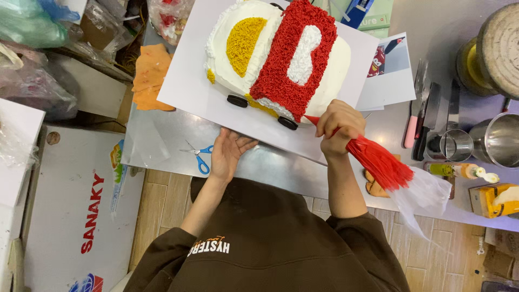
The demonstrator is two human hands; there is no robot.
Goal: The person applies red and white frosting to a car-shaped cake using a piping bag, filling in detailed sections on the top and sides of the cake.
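While the right hand (336,128) grips a red-filled clear plastic piping bag (386,165)
Left hand (227,153) flat, fingers together, against the white cake board (186,81); the bag's tip is hidden against the shaggy red-and-white car-shaped cake (278,54).

A red piping bag (378,159) lies slanted at the near right of the cake (278,57), tip touching its near edge. The car-shaped cake, white with a shaggy red band, yellow half-circle and black wheels, sits on a white board (186,81).
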